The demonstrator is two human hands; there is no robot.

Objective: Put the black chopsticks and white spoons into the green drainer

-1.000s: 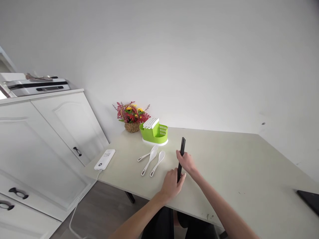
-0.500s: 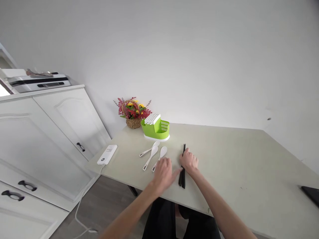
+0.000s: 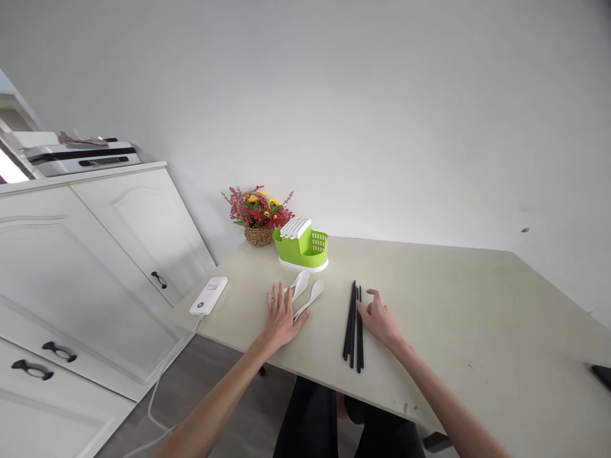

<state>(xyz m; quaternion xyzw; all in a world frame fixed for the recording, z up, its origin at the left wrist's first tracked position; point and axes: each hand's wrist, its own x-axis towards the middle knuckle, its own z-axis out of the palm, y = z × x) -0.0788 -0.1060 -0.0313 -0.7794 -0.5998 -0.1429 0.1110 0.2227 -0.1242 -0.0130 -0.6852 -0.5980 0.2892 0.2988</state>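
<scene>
My left hand [image 3: 280, 318] lies flat with its fingers spread over the handles of the white spoons [image 3: 316, 290], covering part of them. The spoon bowls point toward the green utensil holder [image 3: 301, 249] with its white slotted top. Several black chopsticks [image 3: 352, 331] lie slightly fanned on the table, roughly side by side. At their right edge rests my right hand [image 3: 379, 316], index finger stretched out and thumb by the chopsticks. It grips nothing, and whether it touches them I cannot tell for sure.
The pale table [image 3: 449, 305] meets the wall at the back. Behind the holder stands a wicker basket of artificial flowers [image 3: 259, 234]. A white power bank [image 3: 209, 296] with a cable lies at the left edge, beside a white cabinet [image 3: 138, 235]. A dark object [image 3: 602, 374] sits far right.
My right hand has let go of the chopstick bundle, which now lies spread apart. My left hand has moved left and flattened over the spoon handles.
</scene>
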